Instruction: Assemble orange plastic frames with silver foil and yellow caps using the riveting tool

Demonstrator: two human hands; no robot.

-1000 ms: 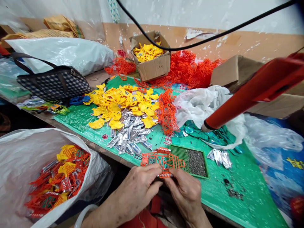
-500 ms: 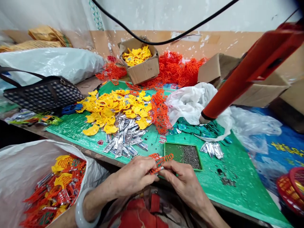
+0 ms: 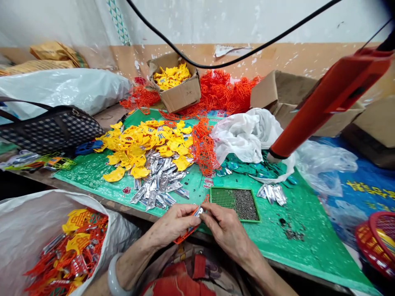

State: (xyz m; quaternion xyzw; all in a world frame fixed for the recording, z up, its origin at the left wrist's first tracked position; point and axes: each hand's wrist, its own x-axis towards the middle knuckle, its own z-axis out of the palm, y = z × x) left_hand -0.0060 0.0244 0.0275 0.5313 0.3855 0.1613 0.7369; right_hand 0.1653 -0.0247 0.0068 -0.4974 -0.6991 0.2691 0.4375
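Pinched between thumb and fingers of my left hand (image 3: 174, 224) is an orange lattice plastic piece (image 3: 186, 236) with a shiny silver part (image 3: 198, 211) lying along it. My right hand (image 3: 226, 226) is closed at the upper end of the same piece, thumb and fingertips pressed together there. Whether a small part sits between the right fingertips is hidden. Just beyond the right hand lies a green tray (image 3: 258, 205) with many small metal screws (image 3: 246, 203) in its right half. Silver parts (image 3: 159, 183) are heaped beyond the left hand.
A red electric screwdriver (image 3: 314, 109) hangs at the right. Yellow plastic pieces (image 3: 135, 148) cover the table's left, with orange lattice pieces (image 3: 205, 144) beside them. A white sack (image 3: 123, 222) of assembled pieces stands front left. Cardboard boxes (image 3: 182, 96) stand behind.
The orange piece has been turned and now slants down toward the left, its silver part facing up. My right hand has shifted slightly left. The view has swung a little.
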